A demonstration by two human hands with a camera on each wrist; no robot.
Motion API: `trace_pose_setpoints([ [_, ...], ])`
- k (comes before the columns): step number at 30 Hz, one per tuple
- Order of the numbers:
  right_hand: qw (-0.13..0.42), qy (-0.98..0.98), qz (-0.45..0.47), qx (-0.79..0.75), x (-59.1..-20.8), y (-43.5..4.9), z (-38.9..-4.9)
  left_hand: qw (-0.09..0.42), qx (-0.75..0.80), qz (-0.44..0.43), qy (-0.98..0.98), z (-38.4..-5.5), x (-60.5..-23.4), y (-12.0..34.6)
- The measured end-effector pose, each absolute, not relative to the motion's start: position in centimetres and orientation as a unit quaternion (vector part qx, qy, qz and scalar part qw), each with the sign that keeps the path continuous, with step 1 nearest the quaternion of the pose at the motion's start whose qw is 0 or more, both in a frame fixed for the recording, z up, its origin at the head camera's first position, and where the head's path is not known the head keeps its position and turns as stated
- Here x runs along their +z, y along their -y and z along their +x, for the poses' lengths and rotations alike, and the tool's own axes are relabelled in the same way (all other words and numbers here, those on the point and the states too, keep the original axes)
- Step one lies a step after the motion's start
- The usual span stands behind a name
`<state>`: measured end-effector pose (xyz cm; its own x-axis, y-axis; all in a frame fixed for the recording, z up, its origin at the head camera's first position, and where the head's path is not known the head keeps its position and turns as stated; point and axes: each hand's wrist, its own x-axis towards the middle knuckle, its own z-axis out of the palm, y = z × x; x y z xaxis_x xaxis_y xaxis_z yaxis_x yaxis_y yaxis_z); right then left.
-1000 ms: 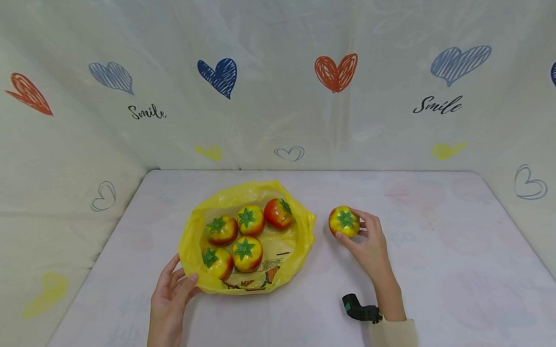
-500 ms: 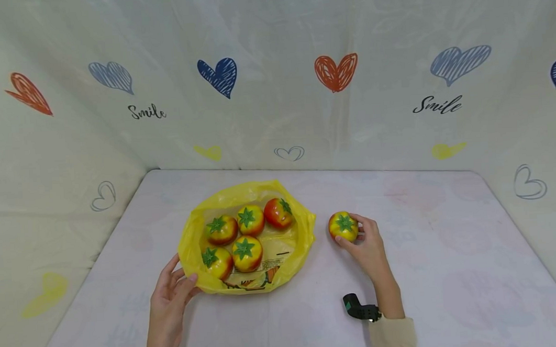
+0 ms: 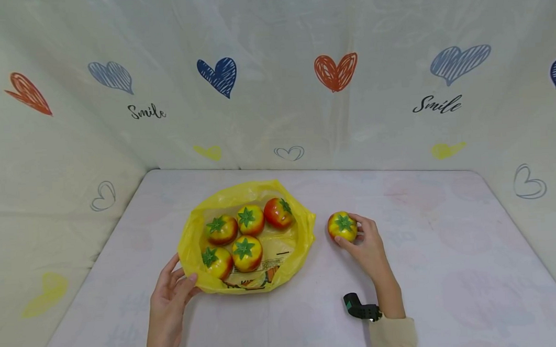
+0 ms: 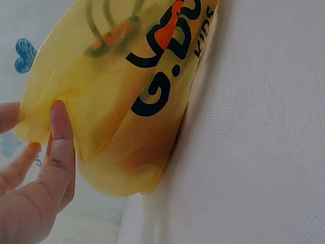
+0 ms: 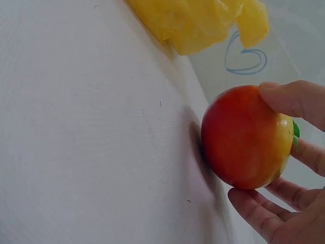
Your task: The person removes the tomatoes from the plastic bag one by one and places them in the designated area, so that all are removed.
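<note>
The held tomato (image 3: pixel 340 235), yellow around its green star-shaped calyx and red lower down, is just to the right of the yellow plastic bag (image 3: pixel 306 235) and apart from it. The right hand (image 3: pixel 369 247) grasps this tomato from the side away from the bag, thumb on the near side, fingers round the far side; I cannot tell whether its underside touches the table.

The bag's mouth is spread wide, facing up, with five more tomatoes inside. The reddest tomato (image 3: pixel 275 214), its calyx tipped to the right, lies at the bag's far right. Leftward along the bag's far side come the far middle tomato (image 3: pixel 252 228) and the far left tomato (image 3: pixel 225 236). Nearer the person are the near left tomato (image 3: pixel 223 265), by the bag's left wall, and the near middle tomato (image 3: pixel 251 265) beside it. Dark print (image 3: pixel 257 280) shows at the bag's near side; black lettering (image 4: pixel 152 96), including "KIDS", marks its outside.

The left hand (image 3: pixel 169 300) holds the bag's near left edge between thumb and fingers.

The white table (image 3: pixel 434 270) spreads beneath the bag. Right of the bag and nearer the person are a black wrist camera (image 3: pixel 360 309) and a beige sleeve (image 3: pixel 393 338). Beyond the bag hangs a pale curtain (image 3: pixel 275 32) printed with hearts and "Smile".
</note>
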<state>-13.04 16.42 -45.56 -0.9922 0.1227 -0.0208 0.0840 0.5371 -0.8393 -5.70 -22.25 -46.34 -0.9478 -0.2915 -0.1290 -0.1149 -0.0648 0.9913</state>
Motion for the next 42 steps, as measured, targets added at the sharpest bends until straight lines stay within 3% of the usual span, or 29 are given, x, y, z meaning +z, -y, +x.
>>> trace_pose_setpoints([
  [12,0.029,0.873,-0.048,0.484,-45.1,-16.5,-12.9,0.073,-0.719,0.126,0.679,-5.6,-46.4,22.4],
  [23,0.115,0.87,0.006,0.479,-43.4,-16.0,-12.4,0.067,-0.72,0.171,0.669,-6.3,-48.1,22.9],
  [29,0.135,0.857,0.04,0.495,-42.1,-14.8,-11.9,0.061,-0.719,0.172,0.671,-6.3,-47.9,22.9],
  [42,0.13,0.841,0.113,0.512,-41.0,-11.4,-11.2,0.062,-0.721,0.168,0.669,-6.2,-48.0,22.9],
])
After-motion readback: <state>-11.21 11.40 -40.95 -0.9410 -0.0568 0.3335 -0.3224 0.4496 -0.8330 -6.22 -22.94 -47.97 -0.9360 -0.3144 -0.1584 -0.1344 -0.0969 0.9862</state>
